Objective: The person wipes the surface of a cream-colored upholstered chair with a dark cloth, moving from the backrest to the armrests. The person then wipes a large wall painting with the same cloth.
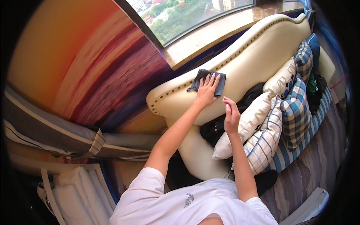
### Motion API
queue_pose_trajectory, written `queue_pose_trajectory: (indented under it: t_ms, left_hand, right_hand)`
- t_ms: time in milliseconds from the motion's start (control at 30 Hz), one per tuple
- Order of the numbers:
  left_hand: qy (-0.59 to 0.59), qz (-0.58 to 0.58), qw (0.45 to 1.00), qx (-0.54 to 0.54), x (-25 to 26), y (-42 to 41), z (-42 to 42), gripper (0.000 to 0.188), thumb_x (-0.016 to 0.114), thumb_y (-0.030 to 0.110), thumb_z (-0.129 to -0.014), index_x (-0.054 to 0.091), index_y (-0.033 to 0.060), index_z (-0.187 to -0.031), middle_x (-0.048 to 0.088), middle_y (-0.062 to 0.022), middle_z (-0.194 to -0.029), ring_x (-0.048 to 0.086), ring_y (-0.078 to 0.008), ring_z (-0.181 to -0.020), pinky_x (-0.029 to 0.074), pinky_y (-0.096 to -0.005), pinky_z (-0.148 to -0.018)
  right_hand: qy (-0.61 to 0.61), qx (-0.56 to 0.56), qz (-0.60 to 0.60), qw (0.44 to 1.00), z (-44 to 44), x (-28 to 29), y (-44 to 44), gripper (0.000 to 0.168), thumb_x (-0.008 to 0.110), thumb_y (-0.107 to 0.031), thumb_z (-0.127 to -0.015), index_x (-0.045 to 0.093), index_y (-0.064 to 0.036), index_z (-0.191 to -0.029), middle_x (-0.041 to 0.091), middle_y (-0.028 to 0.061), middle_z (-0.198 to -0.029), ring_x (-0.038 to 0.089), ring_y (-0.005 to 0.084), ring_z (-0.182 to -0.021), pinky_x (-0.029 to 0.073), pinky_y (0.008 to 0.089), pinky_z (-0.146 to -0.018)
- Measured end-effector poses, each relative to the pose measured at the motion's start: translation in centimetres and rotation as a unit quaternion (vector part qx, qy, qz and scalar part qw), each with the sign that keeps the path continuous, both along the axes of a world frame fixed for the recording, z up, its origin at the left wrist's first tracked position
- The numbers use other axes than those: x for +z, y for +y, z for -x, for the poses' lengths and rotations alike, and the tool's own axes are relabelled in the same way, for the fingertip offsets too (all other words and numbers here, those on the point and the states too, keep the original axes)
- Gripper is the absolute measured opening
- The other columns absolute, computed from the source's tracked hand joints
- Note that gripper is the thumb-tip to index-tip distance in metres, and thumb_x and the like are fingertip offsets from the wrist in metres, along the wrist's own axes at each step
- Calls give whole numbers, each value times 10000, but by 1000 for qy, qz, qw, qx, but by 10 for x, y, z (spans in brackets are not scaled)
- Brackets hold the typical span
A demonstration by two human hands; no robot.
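Observation:
Fingers spread, my left hand presses a folded dark grey cloth flat against the cream, leather-look sofa backrest. The cloth lies over part of the row of round studs along the backrest's upper edge. A small loop sticks out at its left corner. My right hand hovers lower and to the right, in front of the backrest, fingers loosely bent and nothing in them. Behind and below it is a black fabric item on the sofa. A white printed cushion lies just right of that hand.
More cushions, including a blue checked one, crowd the blue-striped sofa seat. Behind the backrest runs a stone windowsill below a window. A tied-back curtain hangs at left, above a white-framed compartment holding white bedding.

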State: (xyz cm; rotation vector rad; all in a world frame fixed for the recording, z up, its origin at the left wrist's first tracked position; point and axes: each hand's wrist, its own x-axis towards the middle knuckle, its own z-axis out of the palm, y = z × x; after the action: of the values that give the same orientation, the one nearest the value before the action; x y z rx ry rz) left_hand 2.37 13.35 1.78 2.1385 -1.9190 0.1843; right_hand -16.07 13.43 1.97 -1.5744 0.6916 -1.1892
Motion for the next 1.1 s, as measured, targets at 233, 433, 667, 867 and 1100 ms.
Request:
queue_pose_trajectory:
  t_ms: [233,433,667,867,1100]
  left_hand:
    - [-40,46,997,56,41,97,-52,1041,731,516,-755,243,119,-1585,209,-214,-1625,159,-406,-1513,92,-522,-1235]
    - [53,21,967,247,66,134,-132,551,533,496,-952,602,94,-1322,630,-165,-1287,566,-384,-1195,452,-485,-995]
    - [80,-27,958,273,63,123,-143,523,524,544,-954,666,124,-1232,688,-131,-1174,616,-329,-1120,491,-448,-937]
    - [81,-45,960,265,67,116,-143,501,515,538,-960,664,146,-1235,678,-127,-1193,595,-317,-1156,472,-443,-961]
    - [93,-86,958,259,74,117,-147,523,453,547,-984,654,101,-1168,681,-175,-1122,639,-399,-1028,493,-480,-888]
  right_hand:
    - [268,-17,295,917,-82,-15,-56,784,668,-511,-879,376,-181,-1528,164,265,-1620,173,463,-1487,199,568,-1186]
    - [335,-14,346,876,-135,-27,-64,946,585,-767,-792,345,-267,-1558,227,253,-1605,190,428,-1489,119,587,-1194]
    - [347,-226,298,860,-67,-56,-185,778,463,-721,-911,325,-322,-1564,276,173,-1611,221,386,-1493,141,573,-1201]
    - [327,-270,263,867,-106,-72,-89,588,421,-431,-1022,313,-250,-1570,276,64,-1636,223,397,-1491,157,649,-1164]
    - [230,-2,331,915,-128,-58,41,598,634,-384,-909,488,-268,-1476,415,74,-1554,284,329,-1480,156,594,-1183]
